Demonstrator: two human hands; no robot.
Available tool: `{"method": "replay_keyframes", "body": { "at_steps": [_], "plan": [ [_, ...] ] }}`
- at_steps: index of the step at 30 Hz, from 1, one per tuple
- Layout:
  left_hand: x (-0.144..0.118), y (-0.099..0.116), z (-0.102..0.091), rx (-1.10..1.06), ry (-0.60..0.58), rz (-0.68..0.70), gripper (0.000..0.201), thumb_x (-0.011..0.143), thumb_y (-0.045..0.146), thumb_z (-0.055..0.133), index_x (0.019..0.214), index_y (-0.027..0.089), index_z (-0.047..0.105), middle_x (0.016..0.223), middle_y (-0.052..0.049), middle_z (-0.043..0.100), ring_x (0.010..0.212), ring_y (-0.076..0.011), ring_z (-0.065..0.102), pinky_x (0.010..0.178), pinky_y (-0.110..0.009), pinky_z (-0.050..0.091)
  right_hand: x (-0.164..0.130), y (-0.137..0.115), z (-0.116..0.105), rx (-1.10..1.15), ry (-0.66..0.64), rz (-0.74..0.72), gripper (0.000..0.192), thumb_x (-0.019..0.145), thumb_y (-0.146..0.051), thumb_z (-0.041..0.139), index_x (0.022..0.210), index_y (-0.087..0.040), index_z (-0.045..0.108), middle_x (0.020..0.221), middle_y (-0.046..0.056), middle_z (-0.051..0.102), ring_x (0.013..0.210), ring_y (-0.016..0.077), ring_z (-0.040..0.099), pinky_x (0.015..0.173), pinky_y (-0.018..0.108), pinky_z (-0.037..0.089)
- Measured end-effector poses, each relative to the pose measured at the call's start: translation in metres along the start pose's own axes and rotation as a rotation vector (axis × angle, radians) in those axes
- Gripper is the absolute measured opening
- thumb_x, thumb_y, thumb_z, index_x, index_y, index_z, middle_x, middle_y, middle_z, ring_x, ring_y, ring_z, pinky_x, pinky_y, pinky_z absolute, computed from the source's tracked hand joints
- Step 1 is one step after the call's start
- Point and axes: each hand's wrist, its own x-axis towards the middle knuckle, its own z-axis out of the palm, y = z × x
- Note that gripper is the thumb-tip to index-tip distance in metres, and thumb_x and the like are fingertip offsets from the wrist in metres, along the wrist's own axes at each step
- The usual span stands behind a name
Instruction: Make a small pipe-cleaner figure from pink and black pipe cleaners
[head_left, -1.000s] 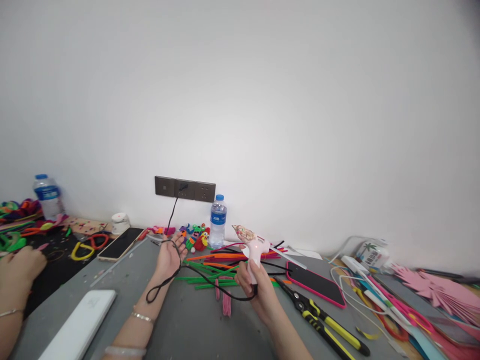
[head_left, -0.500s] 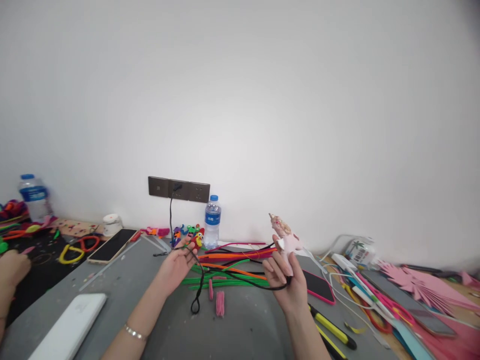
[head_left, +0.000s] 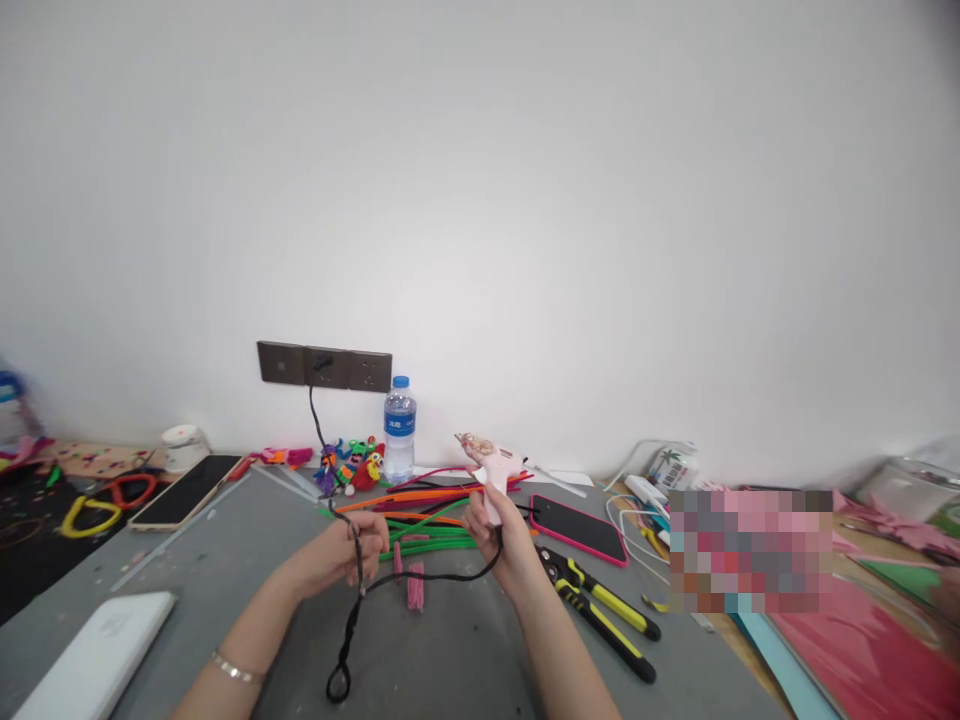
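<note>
Low in the frame's centre, a black cord [head_left: 352,640] hangs in a twisted loop over the grey surface [head_left: 465,660]. Just above, the left hand [head_left: 341,550] is closed around that cord (pinched near the fingertips). Right of centre, the right hand [head_left: 499,545] grips a pink glue gun [head_left: 491,468], nozzle pointing left. Behind lie coloured pipe cleaners [head_left: 427,520], then a water bottle [head_left: 399,428] by the wall.
</note>
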Motion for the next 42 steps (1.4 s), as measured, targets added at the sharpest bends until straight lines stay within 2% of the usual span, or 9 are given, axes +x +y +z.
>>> {"method": "replay_keyframes", "body": {
  "at_steps": [1, 2, 8, 14, 18, 26, 31, 34, 42],
  "plan": [
    [0.000, 0.000, 0.003, 0.151, -0.150, -0.041, 0.016, 0.062, 0.023, 0.081, 0.066, 0.016, 0.067, 0.042, 0.003, 0.052, 0.035, -0.0108, 0.042, 0.041, -0.021, 0.031, 0.001, 0.003, -0.001, -0.002, 0.012, 0.022, 0.026, 0.080, -0.042, 0.067, 0.094, -0.021, 0.060, 0.048, -0.010, 0.039, 0.038, 0.0065, 0.028, 0.047, 0.023, 0.032],
    [0.001, 0.001, 0.007, 0.284, -0.187, -0.005, 0.016, 0.063, 0.025, 0.080, 0.070, 0.017, 0.068, 0.048, 0.002, 0.055, 0.040, -0.0113, 0.044, 0.044, -0.021, 0.031, 0.002, 0.006, -0.002, 0.004, 0.023, 0.047, 0.027, 0.079, -0.041, 0.067, 0.095, -0.020, 0.060, 0.048, -0.010, 0.040, 0.038, 0.0062, 0.028, 0.046, 0.023, 0.032],
    [0.007, -0.005, 0.014, 0.871, -0.294, 0.396, 0.042, 0.053, 0.034, 0.087, 0.091, 0.024, 0.074, 0.079, -0.007, 0.065, 0.076, -0.0237, 0.055, 0.071, -0.029, 0.039, 0.005, 0.014, -0.007, 0.037, 0.031, 0.115, 0.036, 0.077, -0.042, 0.069, 0.102, -0.018, 0.059, 0.047, -0.011, 0.044, 0.038, 0.0064, 0.028, 0.046, 0.022, 0.031],
    [0.013, -0.033, 0.010, 1.280, -0.296, 0.521, 0.059, 0.044, 0.056, 0.081, 0.092, 0.024, 0.069, 0.082, -0.004, 0.062, 0.074, -0.0211, 0.051, 0.067, -0.030, 0.037, 0.001, 0.007, 0.000, 0.060, -0.025, 0.100, 0.035, 0.078, -0.039, 0.068, 0.103, -0.016, 0.059, 0.046, -0.010, 0.043, 0.038, 0.0067, 0.028, 0.046, 0.022, 0.030],
    [0.012, -0.037, 0.011, 1.485, -0.296, 0.509, 0.052, 0.050, 0.055, 0.077, 0.091, 0.024, 0.068, 0.087, -0.003, 0.061, 0.079, -0.0214, 0.053, 0.067, -0.030, 0.039, 0.000, 0.007, 0.001, 0.067, -0.037, 0.085, 0.036, 0.080, -0.038, 0.066, 0.106, -0.015, 0.060, 0.046, -0.010, 0.043, 0.039, 0.0067, 0.027, 0.048, 0.022, 0.030],
    [0.026, -0.037, 0.000, 1.337, -0.194, 0.657, 0.035, 0.062, 0.035, 0.069, 0.094, 0.021, 0.064, 0.090, -0.003, 0.067, 0.081, -0.0220, 0.062, 0.074, -0.034, 0.047, 0.000, 0.006, 0.001, -0.039, -0.076, 0.084, 0.042, 0.080, -0.048, 0.063, 0.109, -0.018, 0.058, 0.043, -0.011, 0.037, 0.037, 0.0077, 0.025, 0.049, 0.024, 0.032],
    [0.031, -0.027, -0.014, 1.093, 0.168, 0.705, 0.034, 0.074, 0.028, 0.062, 0.107, 0.021, 0.058, 0.088, -0.005, 0.069, 0.079, -0.0203, 0.066, 0.071, -0.034, 0.055, -0.009, 0.007, 0.012, -0.070, -0.126, 0.103, 0.039, 0.085, -0.050, 0.056, 0.103, -0.015, 0.058, 0.041, -0.010, 0.038, 0.036, 0.0077, 0.029, 0.046, 0.024, 0.031],
    [0.028, -0.020, -0.016, 1.001, 0.271, 0.659, 0.035, 0.076, 0.028, 0.061, 0.110, 0.019, 0.054, 0.085, -0.005, 0.070, 0.075, -0.0193, 0.068, 0.065, -0.031, 0.056, -0.013, 0.014, 0.013, -0.114, -0.191, 0.142, 0.034, 0.085, -0.047, 0.058, 0.097, -0.015, 0.056, 0.041, -0.010, 0.042, 0.033, 0.0074, 0.034, 0.041, 0.022, 0.029],
    [0.025, -0.014, -0.007, 0.860, 0.314, 0.626, 0.036, 0.073, 0.024, 0.062, 0.107, 0.018, 0.054, 0.081, -0.004, 0.071, 0.065, -0.0176, 0.068, 0.056, -0.028, 0.053, -0.016, 0.033, 0.016, -0.413, -0.264, 0.168, 0.049, 0.082, -0.058, 0.056, 0.101, -0.013, 0.052, 0.038, -0.011, 0.044, 0.026, 0.0077, 0.038, 0.031, 0.019, 0.031]
  ]
}}
